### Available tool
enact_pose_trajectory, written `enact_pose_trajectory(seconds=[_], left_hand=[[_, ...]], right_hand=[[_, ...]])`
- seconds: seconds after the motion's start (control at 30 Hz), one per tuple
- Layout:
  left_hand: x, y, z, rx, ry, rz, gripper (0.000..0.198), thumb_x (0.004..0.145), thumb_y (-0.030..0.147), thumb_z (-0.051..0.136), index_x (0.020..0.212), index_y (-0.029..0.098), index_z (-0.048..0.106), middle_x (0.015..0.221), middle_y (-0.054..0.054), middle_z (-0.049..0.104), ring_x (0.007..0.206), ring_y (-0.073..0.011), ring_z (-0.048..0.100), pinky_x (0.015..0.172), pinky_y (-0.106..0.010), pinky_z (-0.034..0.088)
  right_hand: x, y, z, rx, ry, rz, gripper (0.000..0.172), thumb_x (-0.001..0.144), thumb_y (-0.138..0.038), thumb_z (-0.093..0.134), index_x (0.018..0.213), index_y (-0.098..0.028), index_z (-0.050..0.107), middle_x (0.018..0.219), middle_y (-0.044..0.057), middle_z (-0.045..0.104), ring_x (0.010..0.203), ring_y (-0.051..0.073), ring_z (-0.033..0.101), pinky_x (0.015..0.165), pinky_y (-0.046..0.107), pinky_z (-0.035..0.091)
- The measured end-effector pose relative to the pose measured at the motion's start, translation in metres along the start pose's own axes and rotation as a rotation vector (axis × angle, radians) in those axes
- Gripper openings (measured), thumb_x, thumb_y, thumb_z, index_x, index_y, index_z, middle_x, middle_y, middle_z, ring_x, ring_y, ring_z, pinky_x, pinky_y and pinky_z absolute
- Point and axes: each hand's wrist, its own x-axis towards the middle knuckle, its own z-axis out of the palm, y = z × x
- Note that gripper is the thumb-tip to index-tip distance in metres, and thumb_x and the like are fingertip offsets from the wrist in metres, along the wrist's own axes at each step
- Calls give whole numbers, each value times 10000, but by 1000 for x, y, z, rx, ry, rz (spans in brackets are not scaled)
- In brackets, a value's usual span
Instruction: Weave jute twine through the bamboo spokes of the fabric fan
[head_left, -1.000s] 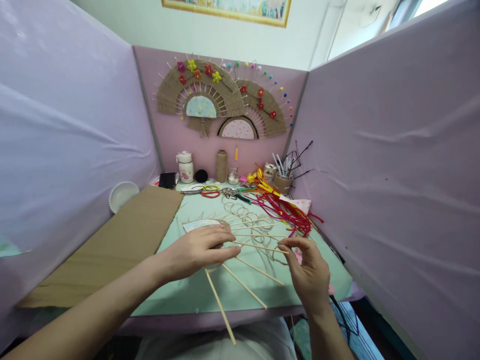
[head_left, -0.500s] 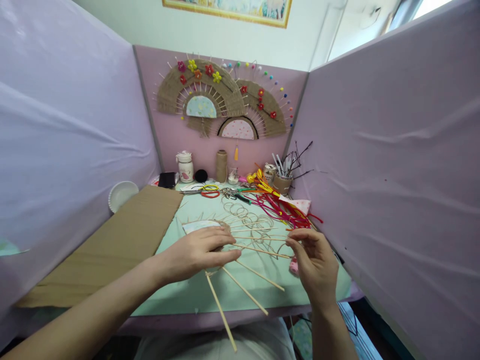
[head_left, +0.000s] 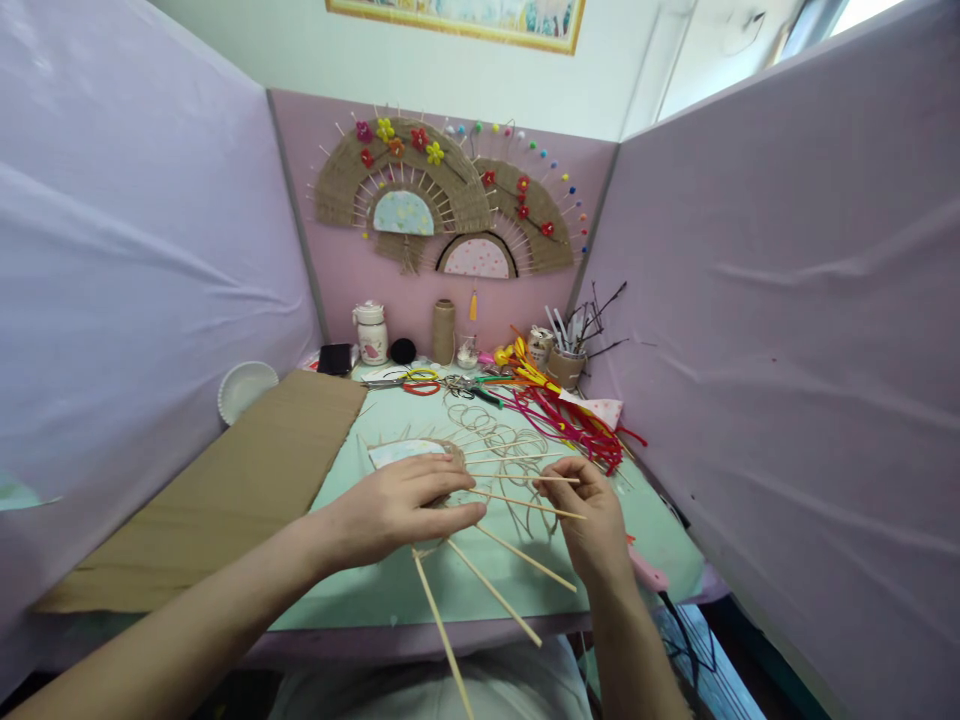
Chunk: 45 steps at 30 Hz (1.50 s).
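Note:
A half-made fan of thin wooden sticks (head_left: 499, 612) spreads from a half-round, pale blue patterned centre (head_left: 409, 452) edged with twine. My left hand (head_left: 409, 500) lies across the fan's centre and holds it, fingertips over the stick bases, thumb apart from the fingers; its palm hides part of the centre. To the right, my right hand (head_left: 589, 510) is closed in a pinch among the stick ends. It grips thin twine (head_left: 517, 515), whose loops hang by the sticks; the exact pinch point is partly hidden.
Loose twine coils (head_left: 487, 428) lie behind the fan. A brown cardboard sheet (head_left: 225, 480) covers the left side. At the back are scissors (head_left: 421, 388), a twine spool (head_left: 443, 330) and red pipe cleaners (head_left: 577, 425). A pink corded tool (head_left: 649, 572) lies right of my right wrist.
My right hand has moved left and closer to the fan, along the sticks, uncovering the pink tool. My left hand has stayed nearly in place.

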Motion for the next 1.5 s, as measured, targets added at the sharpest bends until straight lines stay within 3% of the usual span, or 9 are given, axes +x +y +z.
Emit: enact_pose_trajectory(seconds=[0.2, 0.37, 0.47, 0.63, 0.77, 0.93, 1.0, 1.23, 1.5], left_hand=[[1, 2, -4, 34, 0, 11, 303, 893, 168, 524, 1187, 221, 574, 1165, -91, 659, 1126, -192, 569, 982, -358, 446], [3, 5, -6, 58, 10, 28, 286, 895, 164, 512, 1166, 227, 575, 1153, -90, 667, 1132, -192, 569, 988, -360, 439], [5, 7, -7, 75, 4, 42, 279, 896, 169, 505, 1158, 238, 577, 1143, -80, 674, 1123, -189, 578, 984, -362, 446], [13, 11, -11, 105, 20, 73, 254, 872, 190, 558, 1118, 232, 604, 1100, -76, 692, 1076, -193, 608, 954, -358, 478], [16, 12, -12, 122, 40, 79, 255, 858, 178, 579, 1106, 230, 608, 1078, -72, 697, 1030, -187, 629, 931, -364, 502], [15, 12, -10, 112, 50, 64, 231, 860, 167, 569, 1080, 222, 616, 1076, -80, 691, 1055, -193, 616, 932, -367, 506], [14, 12, -8, 109, 45, 58, 237, 856, 173, 577, 1085, 224, 614, 1090, -82, 686, 1067, -198, 610, 941, -379, 501], [12, 16, 1, 76, 61, 38, 265, 863, 185, 571, 1122, 233, 600, 1140, -92, 670, 1093, -201, 602, 977, -401, 475], [12, 18, 3, 20, 34, 20, 346, 890, 130, 501, 1230, 184, 540, 1168, -109, 664, 1133, -211, 583, 984, -426, 479]], right_hand=[[-5, 9, 10, -84, -24, 44, 222, 707, -335, 733, 789, -195, 580, 678, -18, 617, 662, 141, 573, 633, 254, 420], [-7, 10, 9, -207, -19, -17, 204, 744, -352, 694, 799, -187, 588, 700, -12, 601, 661, 139, 545, 609, 246, 415], [-12, 4, 12, -238, -31, -131, 184, 780, -349, 656, 866, -190, 619, 882, 31, 650, 828, 177, 596, 742, 292, 464], [-21, -8, 24, -190, -238, -146, 213, 846, -300, 568, 1040, -241, 634, 1092, 51, 659, 1074, 212, 583, 932, 374, 452], [-24, -4, 31, -145, -258, -139, 227, 834, -296, 598, 1053, -237, 605, 1080, 57, 643, 1019, 204, 602, 881, 361, 482], [-36, 12, 36, -237, 79, -486, 121, 803, -225, 646, 905, -220, 581, 881, 17, 548, 841, 162, 548, 782, 325, 459], [-42, 17, 38, -250, 134, -596, 87, 811, -189, 633, 875, -222, 583, 801, 5, 527, 784, 156, 529, 720, 304, 454], [-42, 16, 38, -289, -39, -662, 336, 842, -148, 587, 1155, -268, 589, 792, 20, 602, 694, 154, 568, 653, 313, 498], [-35, 4, 31, -330, -135, -708, 303, 833, -134, 592, 1102, -266, 636, 772, 20, 644, 664, 153, 580, 612, 304, 490]])
